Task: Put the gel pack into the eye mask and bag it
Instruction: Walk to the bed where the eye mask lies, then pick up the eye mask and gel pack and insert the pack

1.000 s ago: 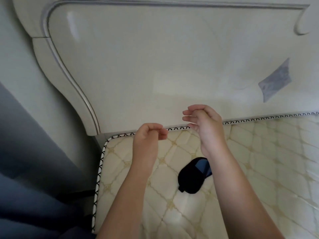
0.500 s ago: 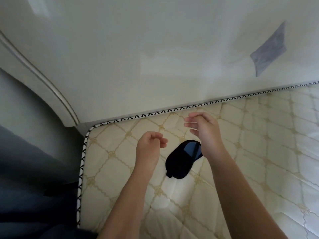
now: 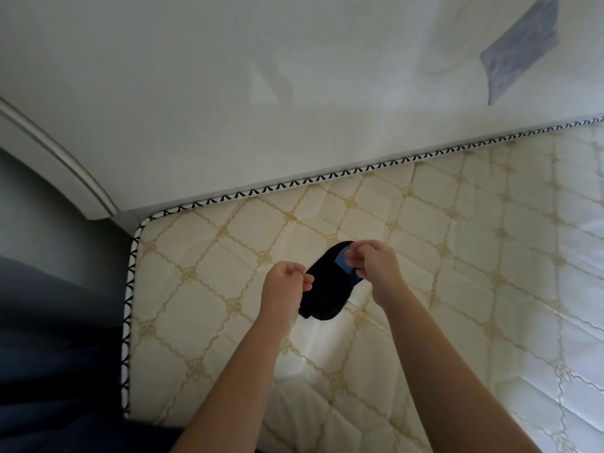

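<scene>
- Head view: a black fabric eye mask (image 3: 327, 291) lies flat on a cream quilted mattress (image 3: 212, 289) stitched with a gold diamond pattern.
- A blue rectangular gel pack (image 3: 341, 261) shows at the far end of the eye mask. Only a small corner of it is visible, so I cannot tell whether it lies on the mask or partly inside it.
- The left hand (image 3: 284, 284) is at the eye mask's left edge, its fingers (image 3: 305, 282) curled in with the thumb against the fingertips.
- The right hand (image 3: 379, 263) is over the gel pack, its fingers (image 3: 354, 258) bunched together against the thumb.
- I cannot tell whether either hand pinches anything, or touches the eye mask rather than hanging above it.
- A grey-blue diamond-shaped patch (image 3: 519, 57) sits high on the glossy cream headboard (image 3: 228, 93). It is blurred, and any print on it cannot be read.
- Black-and-white zigzag piping (image 3: 327, 176) runs along the mattress's head edge, touching the headboard, and turns a rounded corner down its left edge.
- The eye mask lies well in from both piped edges.
- Open mattress stretches to the right of the hands and toward the camera, with bright light across the lower right.
- Dark blue fabric (image 3: 49, 354) fills the space beyond the left edge.
</scene>
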A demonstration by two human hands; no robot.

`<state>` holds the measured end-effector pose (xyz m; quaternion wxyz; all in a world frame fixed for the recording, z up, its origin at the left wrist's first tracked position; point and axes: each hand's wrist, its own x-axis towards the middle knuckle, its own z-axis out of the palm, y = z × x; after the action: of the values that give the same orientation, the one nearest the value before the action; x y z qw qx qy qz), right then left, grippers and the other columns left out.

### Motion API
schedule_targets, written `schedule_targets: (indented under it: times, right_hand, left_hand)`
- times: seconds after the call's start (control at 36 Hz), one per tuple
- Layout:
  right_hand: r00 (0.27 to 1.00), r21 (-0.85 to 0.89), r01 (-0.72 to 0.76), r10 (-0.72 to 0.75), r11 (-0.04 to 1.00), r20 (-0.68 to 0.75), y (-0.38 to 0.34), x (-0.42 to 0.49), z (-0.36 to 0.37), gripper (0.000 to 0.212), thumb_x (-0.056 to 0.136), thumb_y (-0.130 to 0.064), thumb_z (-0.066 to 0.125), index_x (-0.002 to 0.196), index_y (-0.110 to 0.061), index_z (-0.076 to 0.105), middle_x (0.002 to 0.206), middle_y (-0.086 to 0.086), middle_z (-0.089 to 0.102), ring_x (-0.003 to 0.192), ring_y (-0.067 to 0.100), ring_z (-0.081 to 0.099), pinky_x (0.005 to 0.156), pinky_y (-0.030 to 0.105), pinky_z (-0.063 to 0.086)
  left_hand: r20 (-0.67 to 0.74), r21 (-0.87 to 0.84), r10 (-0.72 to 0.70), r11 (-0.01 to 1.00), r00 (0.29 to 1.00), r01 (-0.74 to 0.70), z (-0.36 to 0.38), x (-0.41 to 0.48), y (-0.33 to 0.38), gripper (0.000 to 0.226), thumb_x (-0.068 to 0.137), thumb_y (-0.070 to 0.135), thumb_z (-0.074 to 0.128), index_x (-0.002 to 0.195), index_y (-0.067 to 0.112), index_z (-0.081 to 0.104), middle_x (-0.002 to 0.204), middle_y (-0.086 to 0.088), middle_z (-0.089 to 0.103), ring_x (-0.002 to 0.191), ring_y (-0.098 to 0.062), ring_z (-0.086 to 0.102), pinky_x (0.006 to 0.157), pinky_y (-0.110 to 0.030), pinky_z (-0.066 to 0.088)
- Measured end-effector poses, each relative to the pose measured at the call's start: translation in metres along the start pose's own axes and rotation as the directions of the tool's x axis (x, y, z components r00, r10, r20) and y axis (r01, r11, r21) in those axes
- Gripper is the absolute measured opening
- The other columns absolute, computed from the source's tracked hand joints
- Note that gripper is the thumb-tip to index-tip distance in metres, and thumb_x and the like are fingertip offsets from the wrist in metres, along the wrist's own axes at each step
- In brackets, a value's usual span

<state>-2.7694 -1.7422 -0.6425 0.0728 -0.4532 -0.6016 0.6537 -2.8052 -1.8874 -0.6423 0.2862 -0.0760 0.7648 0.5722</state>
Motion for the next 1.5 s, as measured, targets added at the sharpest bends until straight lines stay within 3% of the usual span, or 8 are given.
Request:
schedule_targets:
  times: [0.53, 0.67, 0.75, 0.89, 0.97, 1.17, 1.39, 1.5]
  right_hand:
    - [0.983, -0.182, -0.165, 0.177, 0.969, 0.05, 0.073, 0.023, 0.0, 0.014, 0.091, -0.011, 0.042, 0.089, -0.009, 0.056, 0.075, 0.003, 0.058, 0.063, 0.015, 0.053, 0.056, 0.022, 0.038]
    - [0.986, -0.233, -0.154, 0.165, 0.96, 0.025, 0.08, 0.027, 0.004, 0.026, 0.085, -0.005, 0.043, 0.061, -0.014, 0.049, 0.063, 0.003, 0.051, 0.059, 0.017, 0.047, 0.055, 0.026, 0.037]
    - [0.99, -0.296, -0.113, 0.131, 0.948, 0.042, 0.081, 0.027, 0.002, 0.031, 0.075, 0.0, 0.044, 0.051, -0.015, 0.032, 0.055, 0.006, 0.034, 0.052, 0.018, 0.03, 0.051, 0.029, 0.024]
    - [0.991, -0.353, -0.13, 0.131, 0.927, -0.022, 0.088, 0.03, 0.002, 0.008, 0.077, -0.009, 0.055, 0.073, -0.008, 0.048, 0.068, 0.01, 0.047, 0.057, 0.02, 0.042, 0.049, 0.025, 0.032]
    - [0.994, -0.375, -0.113, 0.108, 0.92, -0.033, 0.092, 0.033, 0.003, 0.02, 0.078, -0.013, 0.059, 0.068, -0.011, 0.041, 0.063, 0.004, 0.042, 0.054, 0.017, 0.042, 0.047, 0.023, 0.03]
    - [0.99, -0.339, -0.142, 0.125, 0.93, -0.072, 0.091, 0.033, 0.004, 0.015, 0.079, -0.01, 0.053, 0.07, -0.011, 0.041, 0.075, 0.011, 0.052, 0.072, 0.027, 0.057, 0.058, 0.03, 0.04]
    - [0.998, -0.224, -0.038, 0.028, 0.974, -0.048, 0.074, 0.029, -0.001, 0.034, 0.081, -0.007, 0.05, 0.059, -0.017, 0.026, 0.06, 0.002, 0.029, 0.059, 0.018, 0.031, 0.056, 0.032, 0.025]
    - [0.999, -0.196, 0.001, -0.007, 0.981, -0.033, 0.056, 0.028, -0.001, 0.029, 0.082, -0.01, 0.048, 0.062, -0.015, 0.028, 0.063, 0.006, 0.032, 0.061, 0.019, 0.034, 0.061, 0.034, 0.031]
  left_hand:
    - [0.008, 0.109, -0.128, 0.986, 0.992, 0.127, 0.015, 0.017, -0.043, 0.015, 0.087, 0.004, 0.043, 0.096, 0.014, 0.049, 0.086, 0.0, 0.058, 0.068, -0.007, 0.057, 0.051, -0.012, 0.038]
    - [0.027, 0.115, -0.158, 0.981, 0.987, 0.154, 0.017, 0.018, -0.052, 0.016, 0.087, 0.004, 0.044, 0.099, 0.014, 0.05, 0.086, 0.001, 0.058, 0.071, -0.009, 0.059, 0.056, -0.017, 0.038]
    - [0.046, 0.117, -0.175, 0.979, 0.984, 0.168, 0.018, 0.018, -0.056, 0.017, 0.087, 0.004, 0.047, 0.1, 0.014, 0.051, 0.085, 0.004, 0.057, 0.075, -0.01, 0.06, 0.057, -0.018, 0.039]
    - [0.063, 0.132, -0.166, 0.979, 0.984, 0.157, 0.021, 0.017, -0.057, 0.017, 0.086, 0.004, 0.047, 0.099, 0.016, 0.051, 0.084, 0.005, 0.057, 0.081, -0.014, 0.062, 0.058, -0.017, 0.038]
    - [0.074, 0.127, -0.153, 0.982, 0.985, 0.143, 0.022, 0.015, -0.055, 0.018, 0.087, 0.005, 0.045, 0.1, 0.016, 0.05, 0.086, 0.005, 0.058, 0.078, -0.01, 0.061, 0.057, -0.016, 0.037]
    - [0.078, 0.101, -0.142, 0.986, 0.987, 0.133, 0.022, 0.014, -0.05, 0.017, 0.088, 0.005, 0.045, 0.101, 0.015, 0.051, 0.092, 0.0, 0.06, 0.075, -0.006, 0.06, 0.056, -0.014, 0.037]
    - [0.066, 0.091, -0.101, 0.991, 0.993, 0.095, 0.019, 0.013, -0.04, 0.015, 0.088, 0.005, 0.044, 0.093, 0.018, 0.052, 0.093, -0.002, 0.062, 0.071, -0.005, 0.059, 0.056, -0.015, 0.04]
    - [0.062, 0.069, -0.081, 0.995, 0.995, 0.077, 0.017, 0.012, -0.032, 0.02, 0.088, 0.005, 0.044, 0.082, 0.024, 0.05, 0.091, 0.0, 0.061, 0.069, -0.005, 0.059, 0.053, -0.013, 0.038]
